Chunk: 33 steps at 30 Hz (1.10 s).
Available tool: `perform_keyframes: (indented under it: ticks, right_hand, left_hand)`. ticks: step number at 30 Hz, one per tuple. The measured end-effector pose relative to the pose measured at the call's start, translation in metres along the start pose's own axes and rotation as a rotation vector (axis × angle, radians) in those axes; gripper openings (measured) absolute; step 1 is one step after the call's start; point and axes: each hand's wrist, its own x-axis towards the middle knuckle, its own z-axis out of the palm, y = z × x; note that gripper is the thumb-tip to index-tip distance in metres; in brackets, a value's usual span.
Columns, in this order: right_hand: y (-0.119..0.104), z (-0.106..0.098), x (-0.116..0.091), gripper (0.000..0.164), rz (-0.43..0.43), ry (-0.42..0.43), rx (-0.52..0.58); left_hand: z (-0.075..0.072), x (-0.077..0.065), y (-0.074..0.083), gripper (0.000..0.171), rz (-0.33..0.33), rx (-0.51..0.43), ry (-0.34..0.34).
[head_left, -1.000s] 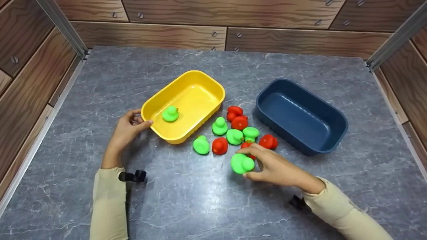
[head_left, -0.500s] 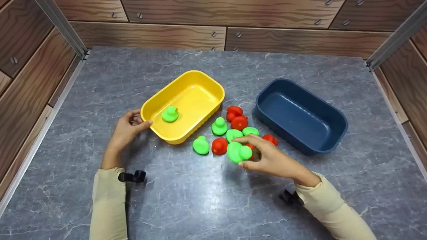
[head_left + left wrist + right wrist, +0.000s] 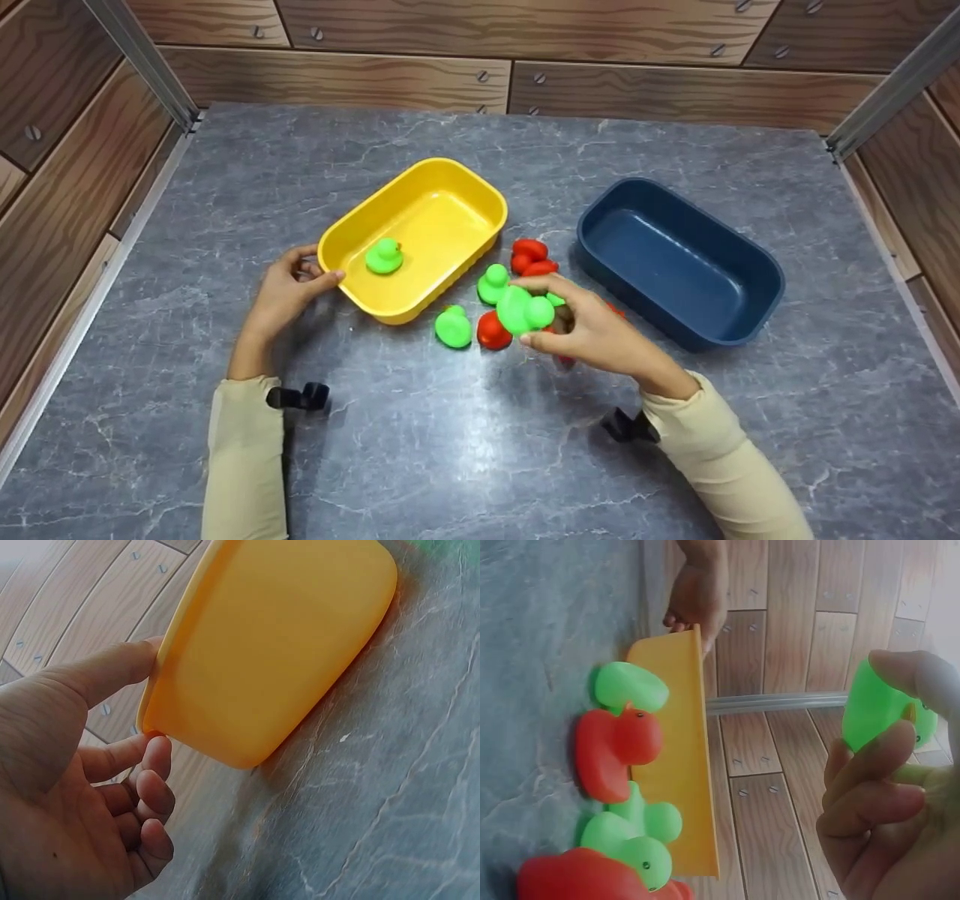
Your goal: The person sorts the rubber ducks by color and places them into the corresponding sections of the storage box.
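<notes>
My left hand [image 3: 289,292] pinches the near left corner of the yellow bin [image 3: 457,259], thumb over the rim and fingers outside. In the left wrist view the thumb and forefinger meet that rim. A green rubber duck [image 3: 384,256] sits inside the bin. Between thumb and fingers my right hand [image 3: 592,330] holds another green rubber duck [image 3: 523,310], raised above the pile. In the right wrist view this held duck [image 3: 877,709] is clear of the others. Beneath it lie red rubber ducks [image 3: 493,331] and green ones [image 3: 453,327], some hidden by the right hand.
A dark blue bin [image 3: 667,262] with nothing in it stands to the right of the pile. The grey marbled tabletop [image 3: 420,450] is bordered by wood-patterned panels [image 3: 337,82] at the back and sides.
My right hand has moved up and to the left with the green rubber duck, now covering more of the pile. The left hand and both bins have stayed in place.
</notes>
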Motion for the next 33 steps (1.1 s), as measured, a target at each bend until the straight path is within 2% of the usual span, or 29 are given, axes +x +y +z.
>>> perform_keyframes:
  ticks: [9,17,33]
  right_hand:
    - [-0.011,-0.002,0.015,0.058,0.021,0.045,0.060]
    - [-0.019,0.003,0.030,0.057,0.009,0.085,0.059]
    - [-0.015,0.018,0.055,0.060,0.015,0.073,0.093]
  left_hand:
    - [-0.001,-0.002,0.000,0.062,-0.014,-0.009,-0.004]
    - [-0.001,-0.001,0.001,0.061,0.000,-0.032,-0.007]
    - [-0.001,0.001,0.000,0.064,-0.005,-0.012,-0.012]
